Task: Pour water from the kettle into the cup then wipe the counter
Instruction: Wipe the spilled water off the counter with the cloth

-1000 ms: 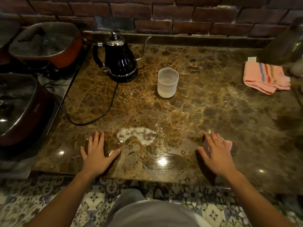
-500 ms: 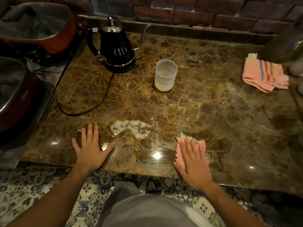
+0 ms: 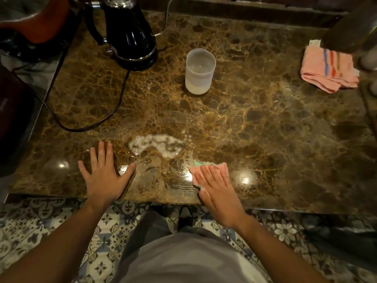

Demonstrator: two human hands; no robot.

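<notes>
While I stand at the marble counter (image 3: 265, 127), my right hand (image 3: 216, 190) lies flat w/ fingers straight and close together, pressing a small pink cloth (image 3: 212, 168) onto the surface near the front edge; a bit of green shows at the cloth's far left corner. Not gripping it, just palm and fingers on top. My left hand (image 3: 104, 176) is spread wide open, palm down on the counter, holding nothing, thumb pointing toward the wet area.

Between the two hands the stone is wet w/ smear marks, and just beyond that sits a whitish foamy puddle (image 3: 157, 145), apart from the cloth, closer to the left hand's side.

Cup (image 3: 200, 71) stands upright farther back, approx. centre of the counter, translucent white, w/ water in it. Black kettle (image 3: 130, 31) sits on its base at back left of the cup, well apart from it; its cord (image 3: 81, 127) loops across the counter toward the left edge. A folded pink striped towel (image 3: 328, 72) lies at far right. Reddish pan (image 3: 38, 23) at top left, off the marble. Patterned floor tiles (image 3: 40, 225) below the counter edge.
</notes>
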